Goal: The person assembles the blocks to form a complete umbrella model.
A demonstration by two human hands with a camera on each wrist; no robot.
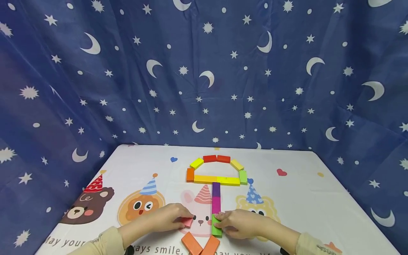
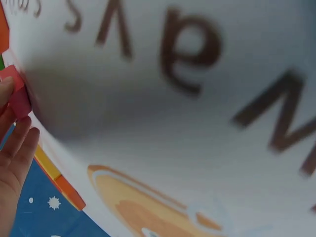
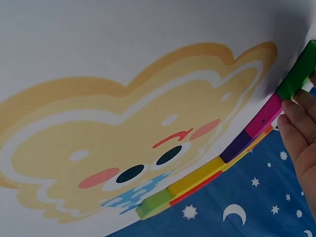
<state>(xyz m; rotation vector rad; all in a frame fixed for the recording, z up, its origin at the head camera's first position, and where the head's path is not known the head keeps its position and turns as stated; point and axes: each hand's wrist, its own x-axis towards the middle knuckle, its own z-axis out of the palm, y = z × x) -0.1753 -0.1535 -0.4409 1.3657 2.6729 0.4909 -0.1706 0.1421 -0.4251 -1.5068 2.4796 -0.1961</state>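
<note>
My left hand (image 1: 170, 216) pinches a small pink block (image 1: 187, 222) between thumb and fingers, low over the tablecloth; the left wrist view also shows the pink block (image 2: 20, 98) at its left edge. My right hand (image 1: 239, 224) grips a green block (image 1: 216, 232), its fingers partly covering it. That block lies at the near end of a straight column, below a magenta block (image 1: 216, 204) and a purple block (image 1: 216, 189). Two orange blocks (image 1: 192, 243) lie slanted toward each other in front of the hands, making a V.
Beyond the column, two yellow blocks (image 1: 228, 181) form a bar under an arch of red (image 1: 210, 158), yellow, orange (image 1: 190, 175) and light green (image 1: 243, 177) blocks. A white tablecloth (image 1: 296, 198) with cartoon animals covers the table. Behind it hangs a blue star-and-moon curtain (image 1: 178, 117).
</note>
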